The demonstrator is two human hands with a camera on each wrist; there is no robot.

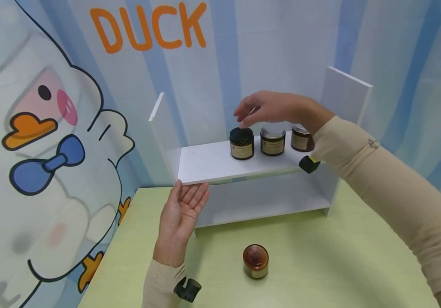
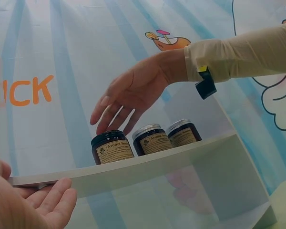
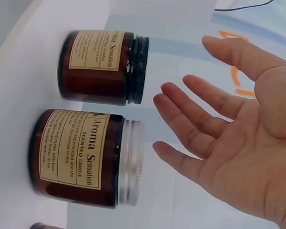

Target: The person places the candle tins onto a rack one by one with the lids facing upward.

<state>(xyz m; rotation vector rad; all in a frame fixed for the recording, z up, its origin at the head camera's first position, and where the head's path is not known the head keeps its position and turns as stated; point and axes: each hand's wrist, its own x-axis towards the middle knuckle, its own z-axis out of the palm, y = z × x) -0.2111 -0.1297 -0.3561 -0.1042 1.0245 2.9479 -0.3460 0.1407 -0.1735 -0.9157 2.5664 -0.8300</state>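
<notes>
My right hand (image 1: pixel 272 107) hovers just above a black-lidded scented candle jar (image 1: pixel 242 144) on the upper shelf, fingers spread and relaxed. In the right wrist view a gap shows between its fingertips and the black lid. Two silver-lidded candle jars, the middle one (image 1: pixel 272 142) and the right one (image 1: pixel 301 139), stand beside it in a row. My left hand (image 1: pixel 183 214), palm up, has its fingers under the front left corner of the white shelf board (image 1: pixel 201 164), thumb at the corner. In the left wrist view the left fingers (image 2: pixel 57 200) look straight beneath the board.
A brown candle jar (image 1: pixel 256 262) stands on the pale green table (image 1: pixel 313 265) in front of the shelf unit. The white unit has upright side panels (image 1: pixel 347 94) and a lower shelf (image 1: pixel 263 203). Behind hangs a striped curtain (image 1: pixel 282 42) with a duck print.
</notes>
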